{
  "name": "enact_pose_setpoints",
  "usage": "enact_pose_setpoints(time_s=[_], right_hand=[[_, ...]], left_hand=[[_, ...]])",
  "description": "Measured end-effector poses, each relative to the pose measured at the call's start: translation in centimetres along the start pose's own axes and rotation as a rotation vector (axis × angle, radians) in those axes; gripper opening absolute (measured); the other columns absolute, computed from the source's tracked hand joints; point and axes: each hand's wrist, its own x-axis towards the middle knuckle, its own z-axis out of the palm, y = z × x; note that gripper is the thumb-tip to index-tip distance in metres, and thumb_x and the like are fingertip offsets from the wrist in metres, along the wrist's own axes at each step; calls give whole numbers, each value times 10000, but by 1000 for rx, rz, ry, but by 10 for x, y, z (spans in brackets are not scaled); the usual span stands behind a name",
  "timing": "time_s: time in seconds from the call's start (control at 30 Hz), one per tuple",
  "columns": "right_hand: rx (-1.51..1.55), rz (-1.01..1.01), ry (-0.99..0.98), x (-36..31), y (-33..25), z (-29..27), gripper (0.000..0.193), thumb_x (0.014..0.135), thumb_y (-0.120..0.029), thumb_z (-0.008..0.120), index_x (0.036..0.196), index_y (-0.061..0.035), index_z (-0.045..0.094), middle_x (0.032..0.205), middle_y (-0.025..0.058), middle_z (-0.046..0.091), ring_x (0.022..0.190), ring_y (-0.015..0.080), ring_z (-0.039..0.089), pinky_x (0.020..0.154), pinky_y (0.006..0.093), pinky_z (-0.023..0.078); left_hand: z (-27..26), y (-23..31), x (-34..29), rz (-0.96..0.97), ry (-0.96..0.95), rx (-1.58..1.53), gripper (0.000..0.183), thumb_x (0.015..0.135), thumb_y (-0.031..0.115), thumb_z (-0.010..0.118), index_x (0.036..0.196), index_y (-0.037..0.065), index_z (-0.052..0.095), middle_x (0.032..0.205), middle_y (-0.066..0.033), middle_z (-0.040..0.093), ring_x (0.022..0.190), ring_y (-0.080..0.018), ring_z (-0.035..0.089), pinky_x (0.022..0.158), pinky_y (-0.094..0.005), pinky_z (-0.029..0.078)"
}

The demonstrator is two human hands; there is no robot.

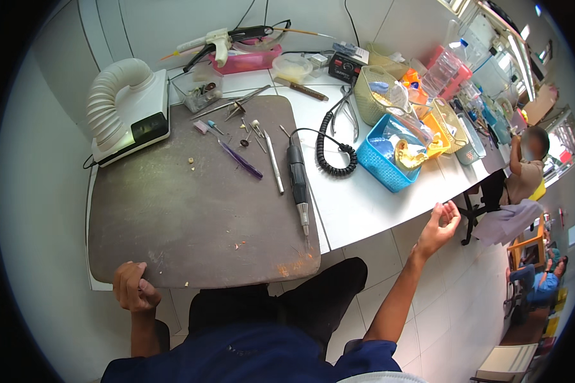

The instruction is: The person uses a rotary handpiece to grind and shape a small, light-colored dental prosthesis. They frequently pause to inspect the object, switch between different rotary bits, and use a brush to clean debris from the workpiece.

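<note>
My left hand (pixel 134 286) is at the near left corner of a worn grey-brown work board (pixel 172 223), its fingers curled loosely, with no object showing in them. Out past the table's front edge, my right hand (pixel 439 228) is raised in the air, fingers half bent and apart from the thumb, holding nothing. Nearest to it on the table is a blue plastic basket (pixel 384 167) with a yellowish dental cast (pixel 407 155) in it. A black rotary handpiece (pixel 298 185) lies along the board's right side. Beside it are a white pen-like tool (pixel 273 162) and a purple toothbrush (pixel 239 159).
A white dust extractor with a ribbed hose (pixel 112 102) stands at the back left. Small burs (pixel 255 131) and crumbs lie on the board. Behind are a glue gun (pixel 220 46), pink tray (pixel 255 59), black control box (pixel 346 66), coiled cord (pixel 331 163) and pliers (pixel 346 115). Other people sit at right.
</note>
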Motion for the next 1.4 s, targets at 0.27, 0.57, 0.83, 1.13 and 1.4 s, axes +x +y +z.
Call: enact_pose_setpoints(time_s=[0.27, 0.57, 0.83, 1.13, 1.4], right_hand=[[709, 540, -199, 23, 69, 32, 561, 885, -332, 598, 1323, -42, 402, 1267, 139, 498, 1175, 266, 491, 960, 400, 403], [678, 484, -57, 13, 69, 40, 664, 919, -285, 534, 1459, -36, 236, 1363, 163, 405, 1221, 263, 448, 1027, 404, 380], [683, 417, -152, 25, 82, 34, 911, 864, -324, 635, 1513, -47, 58, 1471, 195, 275, 1313, 291, 366, 1088, 411, 314], [315, 563, -177, 27, 83, 24, 964, 857, -296, 689, 1496, 40, 50, 1525, 231, 213, 1365, 315, 330, 1108, 398, 316], [307, 675, -405, 35, 71, 22, 1334, 650, -310, 883, 1499, -36, -109, 1508, 242, 215, 1355, 348, 320, 1064, 446, 373]], left_hand=[[1, -1, -11, -70, 22, 104, 304, 899, 116, 353, 865, -59, 599, 741, -154, 617, 666, -298, 613, 646, -418, 538], [7, -3, -19, -165, 110, 60, 298, 911, 122, 361, 881, -58, 597, 732, -149, 602, 640, -270, 594, 592, -362, 507], [10, 0, -10, -210, 187, 9, 244, 894, 106, 404, 909, -38, 600, 752, -153, 600, 649, -262, 599, 597, -348, 476], [18, 31, -6, -379, 228, 61, 303, 937, 137, 414, 1116, -20, 602, 902, -157, 642, 847, -304, 631, 840, -408, 478], [31, 13, -32, -749, 181, 732, 554, 932, 272, 507, 1422, 73, 340, 1419, -162, 409, 1352, -375, 337, 1112, -546, 242]])
